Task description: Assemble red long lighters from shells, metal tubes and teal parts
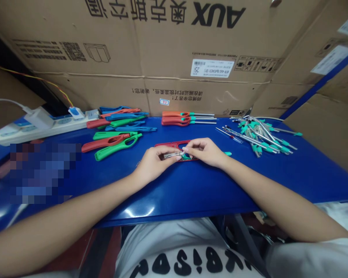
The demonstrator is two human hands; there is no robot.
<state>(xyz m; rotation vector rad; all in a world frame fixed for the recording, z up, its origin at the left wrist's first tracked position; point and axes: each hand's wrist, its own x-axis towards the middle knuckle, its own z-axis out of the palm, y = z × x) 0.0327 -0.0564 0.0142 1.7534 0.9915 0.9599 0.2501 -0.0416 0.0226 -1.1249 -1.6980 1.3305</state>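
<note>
At the middle of the table lie red lighter shell halves [166, 144], partly covered by both hands. My left hand [154, 162] is closed on a clear lighter fuel tank [171, 155] with a metallic look, held over the shell. Meeting it from the right, my right hand [206, 151] pinches around the tank's end, where small white and green parts show. What exactly its fingertips hold is hidden. A green tip [227, 153] sticks out past the right hand.
Red, green and blue lighter shells [118, 141] lie at the left. Orange and red lighters with metal rods [175, 119] sit at the back. Metal rods with green parts [259, 135] are heaped right. A power strip [62, 125] stands back left, before a cardboard wall [127, 58].
</note>
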